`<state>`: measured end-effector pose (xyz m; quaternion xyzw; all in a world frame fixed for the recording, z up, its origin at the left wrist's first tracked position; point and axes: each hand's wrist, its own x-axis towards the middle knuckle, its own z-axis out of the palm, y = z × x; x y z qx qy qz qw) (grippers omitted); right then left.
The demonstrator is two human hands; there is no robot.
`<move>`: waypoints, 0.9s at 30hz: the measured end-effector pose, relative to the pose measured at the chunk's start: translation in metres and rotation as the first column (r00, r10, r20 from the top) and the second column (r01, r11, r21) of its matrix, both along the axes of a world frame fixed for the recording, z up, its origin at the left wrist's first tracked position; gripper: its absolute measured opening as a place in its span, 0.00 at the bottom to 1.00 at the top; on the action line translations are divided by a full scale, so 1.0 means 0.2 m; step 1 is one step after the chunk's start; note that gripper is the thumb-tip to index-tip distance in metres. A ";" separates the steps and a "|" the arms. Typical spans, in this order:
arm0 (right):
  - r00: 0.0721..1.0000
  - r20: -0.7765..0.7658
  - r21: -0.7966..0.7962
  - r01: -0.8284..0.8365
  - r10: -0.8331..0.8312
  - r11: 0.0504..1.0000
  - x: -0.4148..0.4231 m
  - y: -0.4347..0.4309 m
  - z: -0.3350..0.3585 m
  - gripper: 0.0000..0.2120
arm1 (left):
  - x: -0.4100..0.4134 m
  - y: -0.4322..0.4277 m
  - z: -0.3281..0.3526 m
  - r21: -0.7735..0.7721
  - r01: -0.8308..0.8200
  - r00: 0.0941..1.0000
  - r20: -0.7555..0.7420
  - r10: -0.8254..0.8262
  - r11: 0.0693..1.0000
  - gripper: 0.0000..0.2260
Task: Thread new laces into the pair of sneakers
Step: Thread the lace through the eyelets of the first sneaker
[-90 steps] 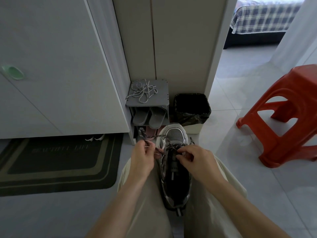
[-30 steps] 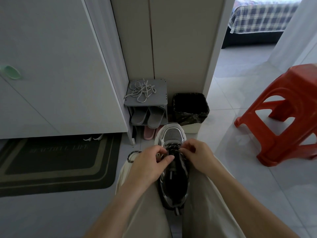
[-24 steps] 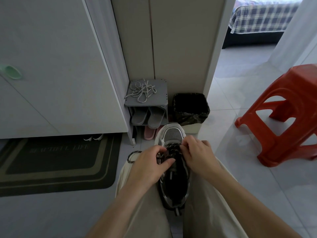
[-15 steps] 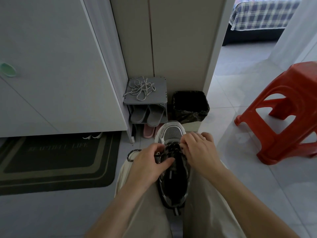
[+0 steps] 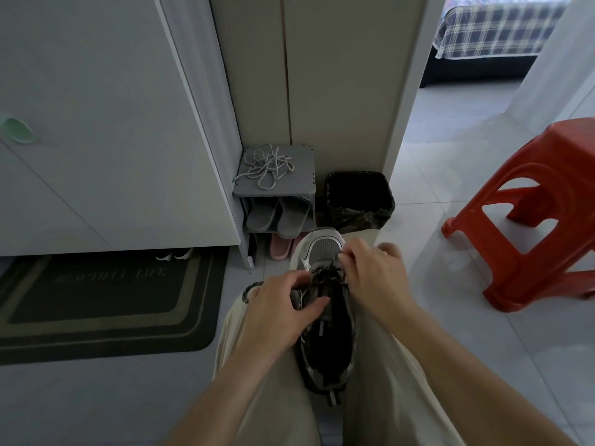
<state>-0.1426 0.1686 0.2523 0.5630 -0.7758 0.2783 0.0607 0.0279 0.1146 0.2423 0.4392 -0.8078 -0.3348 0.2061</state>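
A grey and black sneaker (image 5: 326,342) lies between my knees, toe pointing away from me. My left hand (image 5: 277,312) grips its left side near the eyelets, thumb across the tongue. My right hand (image 5: 375,280) pinches the grey speckled lace (image 5: 325,274) at the front eyelets by the toe. A loop of that lace (image 5: 249,289) sticks out beside my left hand. A second loose lace (image 5: 267,167) lies tangled on top of a small grey shoe rack (image 5: 304,181) ahead. The other sneaker is not in view.
Grey slippers (image 5: 277,214) sit in the rack, pink ones (image 5: 281,247) below. A black-lined bin (image 5: 357,199) stands to the rack's right, a red plastic stool (image 5: 528,217) on the tiled floor at right, a dark doormat (image 5: 103,300) at left under a white cabinet.
Both hands came together over the front eyelets after pulling lace ends apart. My right hand has shifted forward toward the toe; my left hand stays clamped on the shoe's side.
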 end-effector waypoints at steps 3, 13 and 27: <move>0.998 0.000 0.046 -0.057 0.057 0.997 0.00 -0.04 0.02 0.04 | 0.00 0.00 -0.01 -0.030 -0.006 1.000 0.000 0.006 1.000 0.24; 0.788 0.613 0.004 0.073 -0.060 0.997 0.03 0.12 -0.16 0.01 | 0.00 0.00 -0.05 -0.006 0.011 1.000 0.001 -0.011 1.000 0.30; 0.719 0.691 0.100 0.003 -0.072 0.995 -0.03 0.08 -0.09 0.06 | -0.02 -0.01 -0.04 -0.072 0.044 0.998 0.052 -0.040 0.996 0.31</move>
